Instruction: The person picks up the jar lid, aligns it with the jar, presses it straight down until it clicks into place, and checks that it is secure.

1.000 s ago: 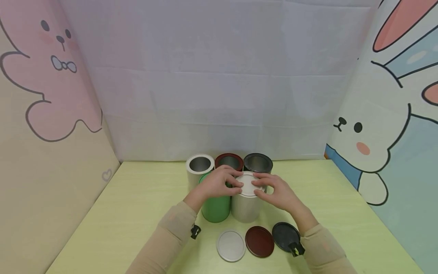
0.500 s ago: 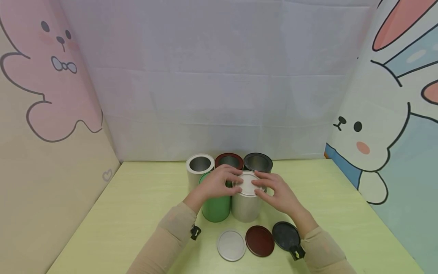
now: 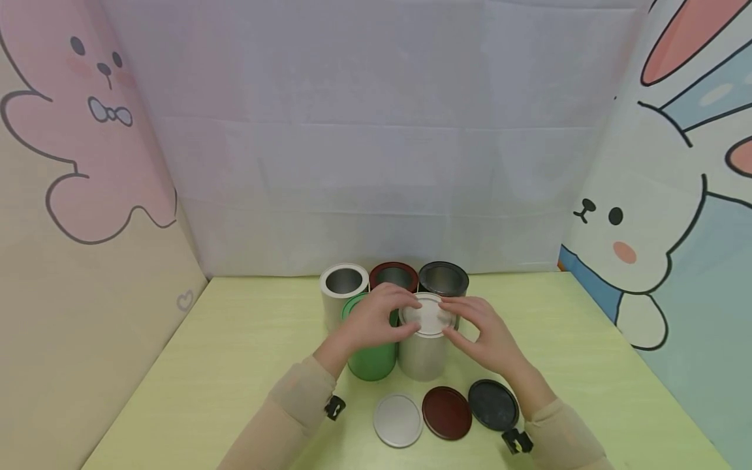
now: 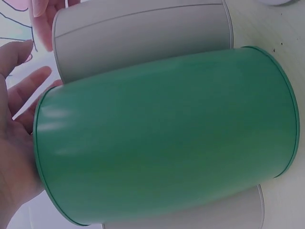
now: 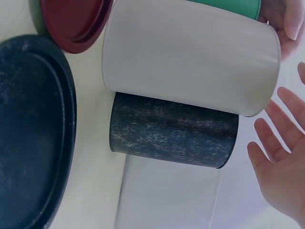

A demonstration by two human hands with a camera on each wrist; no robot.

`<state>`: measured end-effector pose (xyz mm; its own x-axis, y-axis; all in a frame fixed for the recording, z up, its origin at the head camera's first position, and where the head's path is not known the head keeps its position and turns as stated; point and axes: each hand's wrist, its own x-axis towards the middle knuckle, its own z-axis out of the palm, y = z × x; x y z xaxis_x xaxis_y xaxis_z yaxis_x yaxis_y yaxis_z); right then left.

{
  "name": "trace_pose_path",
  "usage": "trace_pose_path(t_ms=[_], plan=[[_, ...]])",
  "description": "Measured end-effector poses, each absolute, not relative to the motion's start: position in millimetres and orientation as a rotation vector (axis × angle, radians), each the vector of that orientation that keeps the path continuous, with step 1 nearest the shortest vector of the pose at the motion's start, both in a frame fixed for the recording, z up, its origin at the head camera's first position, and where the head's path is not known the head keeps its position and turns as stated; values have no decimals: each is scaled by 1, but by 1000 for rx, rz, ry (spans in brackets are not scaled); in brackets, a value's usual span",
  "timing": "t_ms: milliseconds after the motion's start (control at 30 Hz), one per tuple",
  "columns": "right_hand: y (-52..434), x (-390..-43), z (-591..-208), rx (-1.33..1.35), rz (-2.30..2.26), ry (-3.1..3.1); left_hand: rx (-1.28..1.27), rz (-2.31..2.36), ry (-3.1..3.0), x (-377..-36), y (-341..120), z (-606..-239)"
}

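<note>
A light-grey can (image 3: 422, 362) stands in the front row with a white lid (image 3: 433, 318) on top. My left hand (image 3: 376, 320) reaches over the green can (image 3: 371, 364), its relaxed fingertips at the left side of that lid. My right hand (image 3: 484, 333) is at the lid's right side with fingers spread. In the right wrist view, those right fingers (image 5: 269, 136) look straight and stand apart from the light-grey can (image 5: 190, 52). The left wrist view has the green can (image 4: 167, 133) in front, partly hiding my left hand (image 4: 14, 157).
Behind stand a white can (image 3: 336, 307), a can with a dark red rim (image 3: 393, 266) and a black can (image 3: 443, 265), all uncovered. Nearer me lie a pale grey lid (image 3: 397, 421), a dark red lid (image 3: 447, 413) and a black lid (image 3: 493, 405). A white cloth (image 3: 376, 163) hangs behind.
My right hand has drawn slightly to the right, off the lid's top. My left fingers have shifted a little, and more of the white lid shows between the hands.
</note>
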<state>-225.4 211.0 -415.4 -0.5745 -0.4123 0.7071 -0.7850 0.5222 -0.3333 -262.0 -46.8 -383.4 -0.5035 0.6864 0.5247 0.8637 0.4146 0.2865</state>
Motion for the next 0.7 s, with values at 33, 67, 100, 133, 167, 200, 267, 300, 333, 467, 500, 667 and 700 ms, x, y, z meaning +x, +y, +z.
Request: trace_pose_path(t_ms=[33,67,100,133,167,200,267,300,333,467,500,667,700], plan=[[211,-224,-415,974,878,-2202,-1335,-770,-2349,-260,-47,-383],[211,-223,-414,976,882,-2199,-1330,-771,-2347,-258,-47,-384],[211,-221,-413,978,886,-2194,-1325,-770,-2346,-257,-47,-384],[211,-220,-412,982,889,-2188,-1319,-765,-2345,-255,-48,-384],[211,-219,-411,986,891,-2181,-1314,-767,-2340,-254,-48,-385],[210,-217,-411,989,891,-2175,-1309,-763,-2335,-252,-48,-385],[210,-215,-410,1001,895,-2162,-1301,-749,-2323,-250,-49,-387],[210,-214,-410,1008,897,-2157,-1299,-745,-2316,-248,-50,-387],[210,-212,-410,1015,899,-2155,-1296,-740,-2310,-247,-51,-387],[210,-207,-411,1031,918,-2177,-1292,-721,-2291,-239,-56,-386],[210,-206,-412,1030,924,-2190,-1293,-725,-2288,-237,-58,-386],[209,-200,-416,1031,922,-2230,-1302,-740,-2260,-227,-67,-385],[208,-199,-416,1036,917,-2229,-1304,-745,-2251,-226,-68,-386]])
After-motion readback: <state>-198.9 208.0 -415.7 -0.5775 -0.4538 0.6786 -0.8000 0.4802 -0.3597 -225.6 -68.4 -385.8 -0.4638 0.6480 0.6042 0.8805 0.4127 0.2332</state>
